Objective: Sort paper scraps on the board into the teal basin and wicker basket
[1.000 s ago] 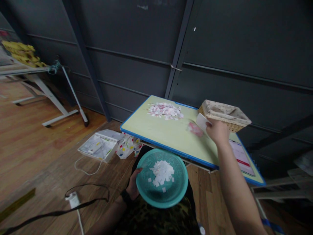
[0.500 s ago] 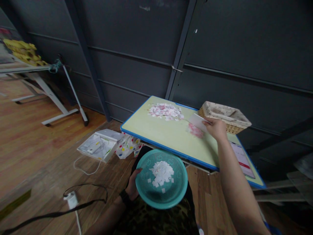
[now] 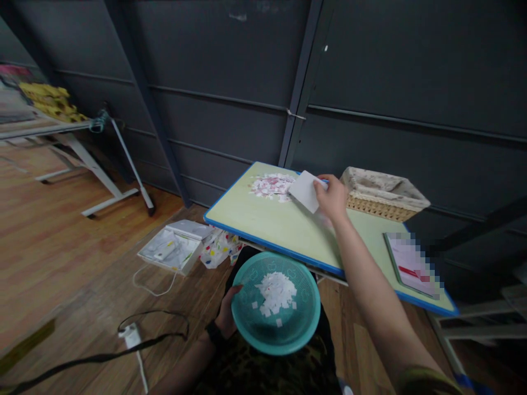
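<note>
My left hand (image 3: 228,314) grips the left rim of a round green plastic colander (image 3: 304,329), which rests over my lap. Small white paper pieces (image 3: 276,293) lie heaped in its middle, with a few strays around them. Pinched in my right hand (image 3: 332,197) is a flat white card (image 3: 305,191), tilted above the table. The card's left edge reaches the pile of white and pinkish paper scraps (image 3: 269,185) and covers part of it; whether it touches the scraps I cannot tell. Below the right wrist a pinkish patch is mostly hidden.
The small yellow-green table (image 3: 247,219) has a blue edge. At its right stand a cloth-lined wicker basket (image 3: 382,195) and a tablet-like device (image 3: 411,266). An open white box (image 3: 171,249), a patterned plastic bag (image 3: 216,247) and a power cable (image 3: 99,357) lie on the floor.
My right hand has carried the white card leftward, from over the pinkish patch to the edge of the scrap pile. My left hand still holds the colander. The view has shifted slightly.
</note>
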